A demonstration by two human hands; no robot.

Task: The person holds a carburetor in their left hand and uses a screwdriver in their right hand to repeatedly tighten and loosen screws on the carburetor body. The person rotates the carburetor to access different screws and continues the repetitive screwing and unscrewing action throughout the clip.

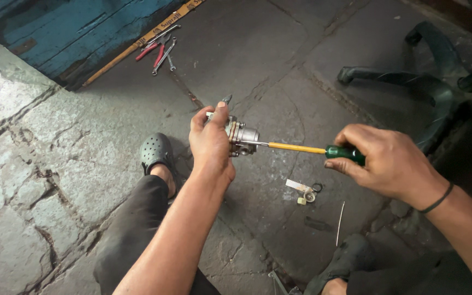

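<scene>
While the left hand [210, 143] grips a small metal carburetor [240, 135], the right hand [384, 161] closes around a screwdriver [301, 148] whose tip touches the carburetor.

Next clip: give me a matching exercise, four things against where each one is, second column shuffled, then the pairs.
Things:
1. metal carburettor-like part
2. screwdriver
3. pliers and spanners
4. small loose parts

Places:
A. on the stone floor below the right hand
B. held in the left hand
C. far off, beside the blue wooden board
D. green handle gripped in the right hand, tip at the metal part

Pairs: 1-B, 2-D, 3-C, 4-A
</scene>
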